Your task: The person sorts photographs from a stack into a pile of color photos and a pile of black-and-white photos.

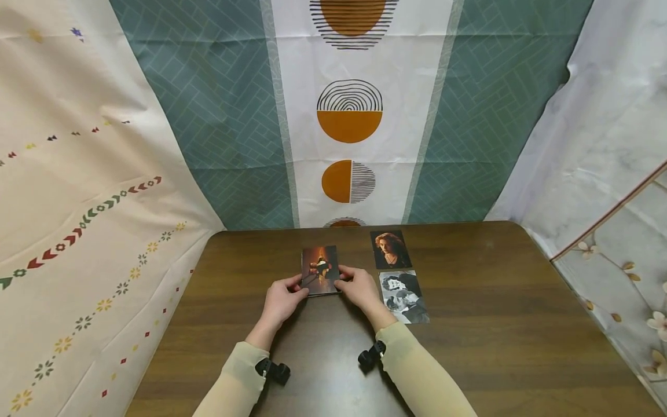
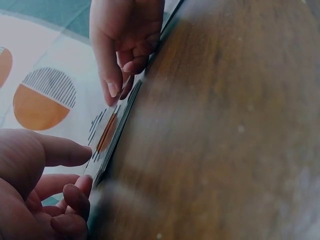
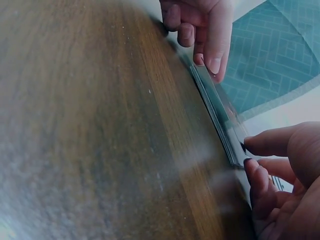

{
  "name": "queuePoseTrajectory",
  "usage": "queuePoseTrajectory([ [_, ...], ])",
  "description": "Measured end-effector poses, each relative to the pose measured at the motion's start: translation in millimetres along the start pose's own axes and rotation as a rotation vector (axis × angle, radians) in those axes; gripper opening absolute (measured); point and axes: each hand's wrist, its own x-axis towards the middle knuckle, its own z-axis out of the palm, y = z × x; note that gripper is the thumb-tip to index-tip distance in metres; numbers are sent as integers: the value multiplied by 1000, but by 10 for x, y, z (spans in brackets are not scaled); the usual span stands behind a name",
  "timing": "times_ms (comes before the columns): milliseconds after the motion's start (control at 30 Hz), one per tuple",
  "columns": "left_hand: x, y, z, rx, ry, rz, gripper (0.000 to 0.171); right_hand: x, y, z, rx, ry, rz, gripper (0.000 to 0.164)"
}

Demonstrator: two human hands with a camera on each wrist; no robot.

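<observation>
A glossy photo card (image 1: 319, 267) with a warm orange-brown scene and a dark-clothed figure lies between the two hands. My left hand (image 1: 280, 300) pinches its left edge between thumb and fingers, and my right hand (image 1: 362, 288) does the same along the right edge. In the wrist views the card is tipped up slightly above a thin stack of cards (image 3: 212, 112), whose layered edges show on the table. The left wrist view has the same stack (image 2: 119, 132) under the fingertips. Most of the stack is hidden beneath the top card in the head view.
A colour portrait card (image 1: 391, 249) lies to the right near the table's back edge. Just in front of it is a black-and-white photo card (image 1: 403, 296), partly behind the right wrist. The brown wooden table (image 1: 490, 324) meets a patterned curtain (image 1: 349, 191) at the back.
</observation>
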Motion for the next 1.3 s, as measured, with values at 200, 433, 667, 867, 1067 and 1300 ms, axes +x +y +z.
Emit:
queuePoseTrajectory([
  [200,-29,7,-19,-17,-2,-5,45,-19,-18,-5,-4,-9,-2,48],
  [433,-53,-3,-35,-56,2,-26,42,-37,-13,3,27,-24,-9,47],
  [667,-44,1,-38,-78,18,-36,40,-27,-14,6,41,-26,-19,47],
  [867,-23,54,-50,-90,29,-10,39,-10,-21,-12,53,-3,-31,47],
  [1067,-9,101,-44,-118,29,5,39,5,-8,-40,125,5,-32,47],
  [1300,-16,151,-15,-151,54,-4,37,-23,-25,-98,153,-4,-20,47],
])
